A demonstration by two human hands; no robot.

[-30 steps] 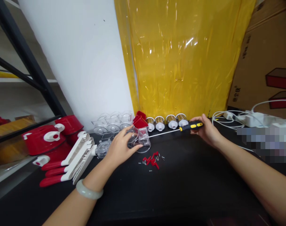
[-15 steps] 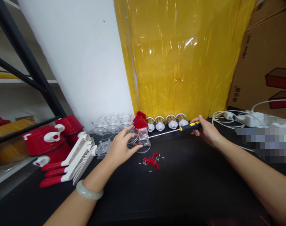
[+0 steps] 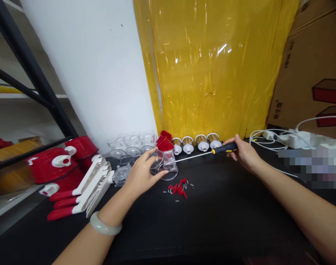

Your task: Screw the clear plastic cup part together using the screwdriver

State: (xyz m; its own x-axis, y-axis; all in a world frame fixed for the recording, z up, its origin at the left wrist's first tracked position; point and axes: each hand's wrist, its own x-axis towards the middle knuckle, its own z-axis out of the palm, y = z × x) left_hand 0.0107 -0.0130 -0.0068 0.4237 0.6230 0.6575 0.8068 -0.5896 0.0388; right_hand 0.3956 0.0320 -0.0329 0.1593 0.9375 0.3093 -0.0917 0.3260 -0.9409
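Note:
My left hand [image 3: 144, 171] is closed around a clear plastic part [image 3: 170, 162] with a round rim, steadying it on the black table. In my right hand [image 3: 242, 152] is a screwdriver [image 3: 225, 148] with a dark blue and yellow handle. Its long shaft points left, and the tip meets the side of the clear part; the exact contact point is too small to make out. Just in front lie several small red plastic pieces [image 3: 180, 189] and loose screws [image 3: 192, 186]. Red plastic parts [image 3: 165, 141] stand right behind the clear part.
Several metal grater drums [image 3: 188, 144] line the back. Clear cups [image 3: 133, 149] stand behind my left hand. White-and-red handles [image 3: 87, 191] and red housings [image 3: 53, 165] are at the left. White cables [image 3: 256, 141] and adapters [image 3: 299, 140] lie at the right, before a cardboard box [image 3: 308, 55].
The screwdriver handle has turned slightly in my right hand, showing less yellow on top. My left hand and the clear part stay almost in place.

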